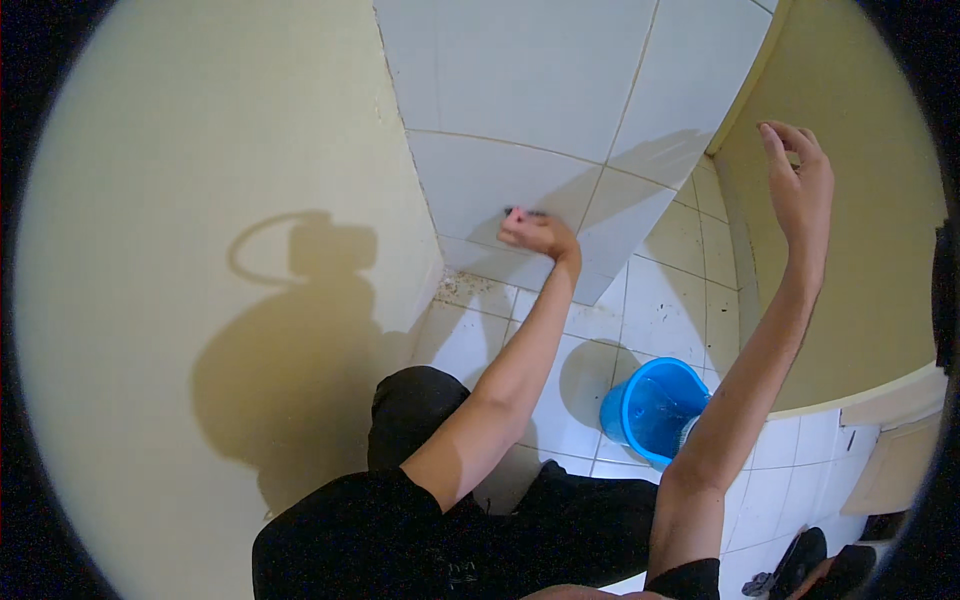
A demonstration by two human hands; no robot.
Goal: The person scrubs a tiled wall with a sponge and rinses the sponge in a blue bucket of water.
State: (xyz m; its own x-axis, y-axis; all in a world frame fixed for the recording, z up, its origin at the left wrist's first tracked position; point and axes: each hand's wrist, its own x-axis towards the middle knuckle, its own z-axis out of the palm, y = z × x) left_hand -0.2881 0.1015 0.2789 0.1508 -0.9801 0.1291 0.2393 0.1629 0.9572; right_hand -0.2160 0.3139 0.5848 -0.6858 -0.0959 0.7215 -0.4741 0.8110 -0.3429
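Note:
My left hand (541, 235) is closed at the lower part of a white tiled wall (520, 90). A small dark and pinkish thing (514, 214) shows at its fingertips against the tile. Motion blur and the fingers hide what it is. Higher up and to the right, my right hand (803, 180) is raised in the air near the tiled wall's right edge. Its fingers curl in toward the thumb, and I see nothing held in them. Both forearms are bare, with black sleeves above the elbows.
A blue bucket (626, 405) stands on the white floor tiles by my right forearm, with something clear inside. Brown debris (470, 288) lies at the foot of the wall. Yellowish walls (130, 300) rise on both sides. Dark footwear (800, 560) shows at lower right.

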